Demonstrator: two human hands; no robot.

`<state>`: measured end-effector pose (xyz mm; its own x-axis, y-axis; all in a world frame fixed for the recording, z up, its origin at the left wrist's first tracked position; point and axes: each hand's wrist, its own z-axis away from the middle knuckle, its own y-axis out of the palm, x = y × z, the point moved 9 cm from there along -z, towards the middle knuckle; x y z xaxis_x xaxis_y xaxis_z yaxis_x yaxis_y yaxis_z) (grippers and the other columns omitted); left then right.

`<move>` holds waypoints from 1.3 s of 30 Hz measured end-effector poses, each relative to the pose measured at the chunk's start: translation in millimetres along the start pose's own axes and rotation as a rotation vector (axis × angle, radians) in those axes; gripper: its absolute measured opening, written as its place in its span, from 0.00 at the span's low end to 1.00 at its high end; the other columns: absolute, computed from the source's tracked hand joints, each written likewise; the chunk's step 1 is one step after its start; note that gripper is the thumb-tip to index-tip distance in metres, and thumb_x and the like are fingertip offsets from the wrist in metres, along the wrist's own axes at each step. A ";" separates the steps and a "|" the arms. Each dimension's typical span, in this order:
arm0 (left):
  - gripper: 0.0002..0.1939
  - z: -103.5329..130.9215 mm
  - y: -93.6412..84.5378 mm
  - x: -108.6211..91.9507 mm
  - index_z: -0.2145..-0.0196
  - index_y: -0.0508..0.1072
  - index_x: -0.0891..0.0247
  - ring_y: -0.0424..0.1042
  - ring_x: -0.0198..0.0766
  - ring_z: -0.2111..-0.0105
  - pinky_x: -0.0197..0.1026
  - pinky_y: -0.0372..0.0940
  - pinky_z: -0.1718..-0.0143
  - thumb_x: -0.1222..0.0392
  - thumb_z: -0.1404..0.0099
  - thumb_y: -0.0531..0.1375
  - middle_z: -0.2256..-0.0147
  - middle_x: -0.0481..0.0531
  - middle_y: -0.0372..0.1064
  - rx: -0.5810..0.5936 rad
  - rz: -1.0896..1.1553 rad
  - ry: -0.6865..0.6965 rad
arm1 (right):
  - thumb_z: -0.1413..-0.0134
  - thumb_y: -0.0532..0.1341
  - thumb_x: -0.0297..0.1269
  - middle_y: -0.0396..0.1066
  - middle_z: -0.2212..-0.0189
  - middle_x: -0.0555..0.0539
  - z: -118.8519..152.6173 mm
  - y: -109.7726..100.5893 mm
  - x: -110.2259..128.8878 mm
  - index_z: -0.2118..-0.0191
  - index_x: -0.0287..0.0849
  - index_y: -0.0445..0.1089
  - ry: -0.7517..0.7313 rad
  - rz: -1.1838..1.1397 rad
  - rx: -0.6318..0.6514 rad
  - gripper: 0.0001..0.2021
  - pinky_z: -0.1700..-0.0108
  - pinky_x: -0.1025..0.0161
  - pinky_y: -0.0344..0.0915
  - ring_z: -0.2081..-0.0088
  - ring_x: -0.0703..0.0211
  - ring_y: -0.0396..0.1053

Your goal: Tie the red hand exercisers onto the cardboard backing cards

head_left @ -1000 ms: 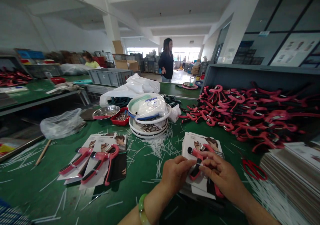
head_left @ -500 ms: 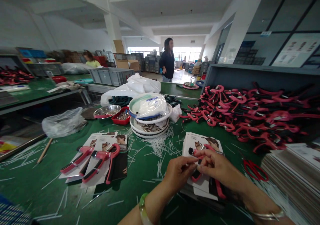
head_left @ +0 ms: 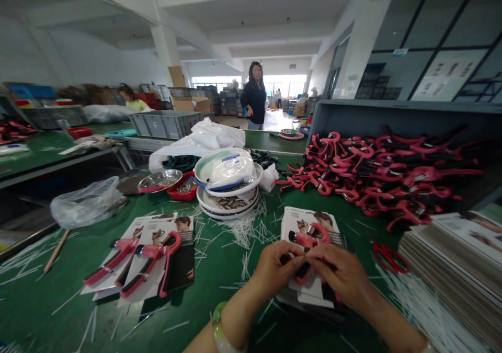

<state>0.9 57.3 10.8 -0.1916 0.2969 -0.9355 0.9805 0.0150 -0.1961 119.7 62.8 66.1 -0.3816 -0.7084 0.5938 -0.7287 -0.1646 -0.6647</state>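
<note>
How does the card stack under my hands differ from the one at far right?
The near stack is low; the far-right stack is clearly taller.
Pliers lie on the near stack; none show on the far-right stack.
Both the left hand and right hand work over the near stack; neither is at the far-right stack.
Both have printed top cards.
</note>
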 end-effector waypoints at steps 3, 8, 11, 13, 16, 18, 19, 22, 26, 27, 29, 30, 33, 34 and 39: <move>0.07 1.5 -1.8 -21.6 0.68 0.75 0.63 0.68 0.34 0.68 0.35 0.65 0.67 0.58 0.40 0.59 0.65 0.52 0.71 -0.011 -0.089 0.106 | 0.43 0.55 0.33 0.73 0.73 0.49 3.0 -6.5 11.0 0.70 0.46 0.69 -0.119 0.127 -0.101 0.07 0.65 0.62 0.68 0.69 0.59 0.72; 0.05 -1.8 1.0 -47.9 0.67 0.74 0.59 0.68 0.38 0.59 0.40 0.64 0.55 0.64 0.42 0.60 0.62 0.51 0.70 -0.020 -0.292 0.216 | 0.43 0.54 0.31 0.69 0.72 0.49 20.6 -28.0 13.8 0.68 0.46 0.65 -0.116 0.223 -0.420 0.05 0.63 0.60 0.66 0.67 0.58 0.69; 0.11 -3.3 2.2 -43.5 0.63 0.75 0.57 0.68 0.40 0.56 0.42 0.64 0.54 0.66 0.44 0.61 0.57 0.52 0.69 0.002 -0.409 0.189 | 0.42 0.53 0.32 0.69 0.70 0.47 22.1 -27.8 8.7 0.68 0.46 0.64 -0.083 0.199 -0.451 0.05 0.59 0.58 0.65 0.64 0.56 0.68; 0.13 -1.3 1.3 -38.3 0.60 0.74 0.57 0.69 0.40 0.58 0.42 0.64 0.55 0.65 0.44 0.61 0.58 0.52 0.71 0.010 -0.467 0.181 | 0.41 0.53 0.34 0.71 0.67 0.46 14.9 -19.4 4.6 0.68 0.45 0.64 -0.063 0.143 -0.359 0.06 0.58 0.58 0.65 0.62 0.56 0.69; 0.09 4.9 -4.7 -29.9 0.61 0.74 0.59 0.69 0.40 0.63 0.41 0.64 0.62 0.61 0.41 0.59 0.65 0.52 0.71 -0.039 -0.590 0.150 | 0.39 0.50 0.36 0.72 0.70 0.48 3.4 -4.0 -1.0 0.67 0.45 0.66 0.004 0.041 -0.191 0.09 0.64 0.62 0.66 0.68 0.59 0.70; 0.08 9.1 -9.4 -23.0 0.63 0.74 0.60 0.69 0.39 0.67 0.39 0.63 0.67 0.60 0.40 0.58 0.68 0.53 0.69 -0.088 -0.667 0.093 | 0.39 0.50 0.36 0.70 0.75 0.49 1.2 0.7 1.9 0.69 0.45 0.66 0.015 0.046 -0.159 0.10 0.68 0.63 0.65 0.72 0.59 0.69; 0.07 10.9 -11.2 -19.9 0.64 0.74 0.60 0.69 0.39 0.69 0.38 0.63 0.69 0.59 0.39 0.57 0.69 0.52 0.68 -0.108 -0.685 0.064 | 0.40 0.50 0.36 0.70 0.76 0.49 2.1 1.7 6.1 0.70 0.45 0.66 -0.006 0.076 -0.164 0.10 0.70 0.63 0.64 0.73 0.59 0.68; 0.09 13.8 -13.0 -14.2 0.68 0.72 0.61 0.68 0.37 0.71 0.36 0.61 0.72 0.56 0.37 0.55 0.71 0.52 0.68 -0.142 -0.675 0.001 | 0.41 0.50 0.33 0.69 0.77 0.48 11.1 7.5 21.2 0.72 0.44 0.65 -0.108 0.218 -0.174 0.11 0.70 0.64 0.63 0.73 0.59 0.67; 0.10 13.3 -13.7 -11.7 0.71 0.71 0.61 0.68 0.37 0.71 0.37 0.60 0.72 0.54 0.37 0.55 0.71 0.51 0.68 -0.141 -0.687 -0.075 | 0.45 0.49 0.25 0.69 0.77 0.48 24.7 21.3 34.5 0.72 0.43 0.65 -0.260 0.382 -0.117 0.11 0.71 0.64 0.60 0.74 0.60 0.66; 0.10 12.9 -14.6 -11.3 0.71 0.71 0.61 0.68 0.37 0.71 0.37 0.60 0.71 0.54 0.37 0.55 0.71 0.51 0.68 -0.138 -0.696 -0.097 | 0.47 0.49 0.24 0.69 0.78 0.48 26.1 24.4 36.2 0.72 0.42 0.65 -0.291 0.402 -0.094 0.11 0.71 0.64 0.59 0.74 0.59 0.66; 0.10 10.9 -14.0 -11.3 0.69 0.72 0.61 0.69 0.37 0.70 0.38 0.60 0.70 0.54 0.37 0.56 0.70 0.50 0.69 -0.104 -0.689 -0.115 | 0.49 0.48 0.23 0.69 0.77 0.47 25.7 28.4 37.7 0.72 0.42 0.65 -0.323 0.411 -0.050 0.11 0.71 0.64 0.60 0.74 0.59 0.67; 0.09 9.4 -12.6 -11.7 0.68 0.73 0.60 0.69 0.38 0.68 0.38 0.61 0.69 0.53 0.38 0.57 0.69 0.50 0.69 -0.077 -0.674 -0.110 | 0.50 0.48 0.23 0.70 0.77 0.46 24.4 29.0 37.9 0.72 0.42 0.65 -0.325 0.406 -0.035 0.11 0.70 0.64 0.60 0.73 0.59 0.67; 0.11 3.9 -8.9 -10.8 0.64 0.74 0.58 0.70 0.38 0.67 0.37 0.61 0.68 0.51 0.42 0.60 0.68 0.49 0.70 -0.007 -0.633 -0.109 | 0.50 0.47 0.22 0.69 0.77 0.47 21.5 27.1 38.9 0.73 0.43 0.64 -0.311 0.362 -0.016 0.12 0.68 0.64 0.61 0.73 0.60 0.67; 0.12 1.9 -8.4 -10.0 0.64 0.74 0.58 0.70 0.38 0.68 0.37 0.62 0.69 0.50 0.43 0.61 0.68 0.49 0.70 0.007 -0.626 -0.115 | 0.50 0.48 0.23 0.69 0.77 0.48 21.7 25.6 39.4 0.73 0.43 0.64 -0.309 0.341 -0.021 0.11 0.67 0.64 0.62 0.73 0.61 0.67; 0.14 -7.8 -9.4 -9.2 0.64 0.75 0.57 0.70 0.35 0.72 0.36 0.61 0.70 0.47 0.44 0.61 0.67 0.48 0.71 0.037 -0.624 -0.121 | 0.48 0.49 0.23 0.70 0.76 0.47 22.7 16.4 32.2 0.71 0.41 0.65 -0.302 0.319 -0.112 0.10 0.64 0.63 0.62 0.71 0.60 0.67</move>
<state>-6.2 61.9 23.6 -0.7323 0.1327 -0.6679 0.6807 0.1164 -0.7232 108.4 21.8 64.1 -0.4265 -0.8826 0.1975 -0.6648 0.1579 -0.7302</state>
